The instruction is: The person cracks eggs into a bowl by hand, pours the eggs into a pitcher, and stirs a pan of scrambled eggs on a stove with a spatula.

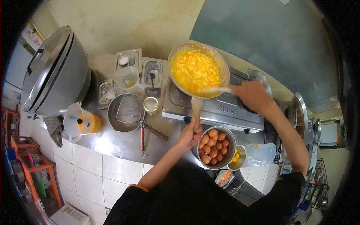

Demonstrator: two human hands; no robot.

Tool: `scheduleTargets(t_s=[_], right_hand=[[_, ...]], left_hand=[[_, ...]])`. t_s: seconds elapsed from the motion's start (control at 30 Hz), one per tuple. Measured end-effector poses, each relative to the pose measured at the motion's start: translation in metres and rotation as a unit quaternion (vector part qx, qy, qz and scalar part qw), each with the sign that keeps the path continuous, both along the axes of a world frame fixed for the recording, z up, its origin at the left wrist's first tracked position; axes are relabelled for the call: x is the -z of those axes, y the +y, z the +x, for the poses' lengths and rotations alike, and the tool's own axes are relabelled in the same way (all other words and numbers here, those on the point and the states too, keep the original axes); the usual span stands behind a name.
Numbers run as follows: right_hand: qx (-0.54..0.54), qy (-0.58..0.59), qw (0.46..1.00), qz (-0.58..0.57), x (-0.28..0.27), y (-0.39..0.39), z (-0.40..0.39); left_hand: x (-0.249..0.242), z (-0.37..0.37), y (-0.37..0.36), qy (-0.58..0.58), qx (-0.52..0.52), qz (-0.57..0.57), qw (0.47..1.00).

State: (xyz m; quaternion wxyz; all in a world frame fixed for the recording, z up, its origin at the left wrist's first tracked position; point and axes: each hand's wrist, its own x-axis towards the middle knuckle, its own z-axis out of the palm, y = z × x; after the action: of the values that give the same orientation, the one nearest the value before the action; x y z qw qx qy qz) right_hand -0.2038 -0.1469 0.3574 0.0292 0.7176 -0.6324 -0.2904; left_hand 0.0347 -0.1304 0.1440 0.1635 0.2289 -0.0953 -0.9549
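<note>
My left hand [189, 135] is wrapped round the handle of a frying pan [226, 73] over the left part of the Rinnai gas stove [213, 111]. Soft yellow scrambled eggs [195, 67] fill the pan. In my right hand [253, 96], which is smeared by motion, is a pale spatula [215, 89]; its blade reaches into the eggs near the pan's lower right rim. Close below my left hand stands a metal pot of brown eggs [213, 146]. Beside that pot, a small metal bowl [243, 159] holds yellow yolks.
Left on the steel counter are a strainer [129, 108] over a saucepan [123, 127], a jug of yellow liquid [88, 122], a tin [150, 105] and metal containers [152, 71]. A large lidded pot [60, 75] towers far left. A clear plastic jug [260, 154] lies right.
</note>
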Motion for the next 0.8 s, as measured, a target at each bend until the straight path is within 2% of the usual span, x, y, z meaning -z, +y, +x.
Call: scheduleTargets(t_s=[0.1, 0.2, 0.27, 0.4, 0.5, 0.6, 0.63, 0.7, 0.8], right_hand=[[-0.003, -0.034, 0.999, -0.03, 0.043, 0.026, 0.014], [0.063, -0.07, 0.989, -0.116, 0.101, 0.017, 0.021], [0.119, -0.08, 0.984, -0.106, 0.121, -0.012, 0.016], [0.194, -0.188, 0.945, -0.183, 0.111, -0.057, -0.012], [0.122, -0.268, 0.93, -0.219, 0.109, -0.058, -0.063], [0.147, -0.175, 0.957, -0.18, 0.052, -0.044, -0.046], [0.142, -0.135, 0.967, -0.161, 0.055, -0.044, -0.046], [0.134, -0.056, 0.981, -0.127, 0.08, -0.046, -0.048], [0.116, -0.094, 0.981, -0.122, 0.16, -0.032, -0.046]], left_hand=[[-0.001, -0.003, 0.002, -0.015, -0.004, -0.004, 1.0], [-0.002, -0.002, -0.001, -0.021, 0.004, 0.002, 1.0], [-0.001, 0.0, 0.002, -0.023, 0.009, 0.006, 1.0], [0.001, 0.0, 0.001, -0.027, 0.003, -0.008, 1.0], [0.0, 0.0, 0.002, -0.033, -0.001, -0.013, 0.999], [0.0, 0.0, 0.002, -0.032, -0.002, -0.012, 0.999], [-0.001, 0.0, 0.002, -0.03, -0.001, -0.012, 0.999], [0.001, -0.002, 0.004, -0.032, -0.001, -0.011, 0.999], [0.002, -0.002, 0.002, -0.032, 0.002, -0.008, 0.999]])
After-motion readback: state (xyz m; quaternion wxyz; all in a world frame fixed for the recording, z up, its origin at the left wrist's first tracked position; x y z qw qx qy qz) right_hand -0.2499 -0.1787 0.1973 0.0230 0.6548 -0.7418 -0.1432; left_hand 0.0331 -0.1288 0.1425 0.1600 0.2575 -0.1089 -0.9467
